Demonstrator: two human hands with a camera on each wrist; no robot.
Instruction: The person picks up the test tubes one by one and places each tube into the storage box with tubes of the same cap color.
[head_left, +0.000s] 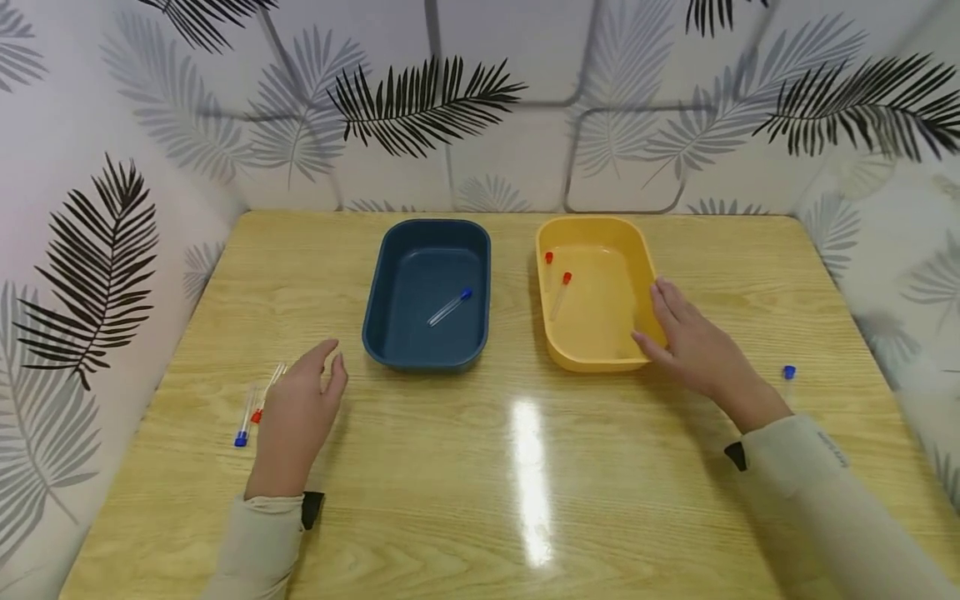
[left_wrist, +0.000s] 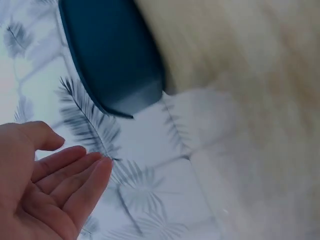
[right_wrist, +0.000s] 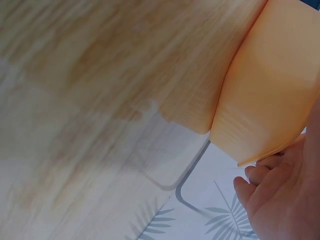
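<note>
Leftmost blue-capped tube [head_left: 246,417], likely light, stiff and slippery, best pinched near its cap [head_left: 241,438], with left hand [head_left: 295,417] empty, fingers loosely bent, and right hand [head_left: 693,343] fingers extended.

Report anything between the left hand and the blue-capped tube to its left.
A red-capped tube does, in the head view, partly hidden by the left hand, just right of the blue-capped tube.

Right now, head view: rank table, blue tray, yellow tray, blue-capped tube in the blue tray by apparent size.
1. Table
2. Blue tray and yellow tray: look alike, unranked
3. Blue-capped tube
</note>
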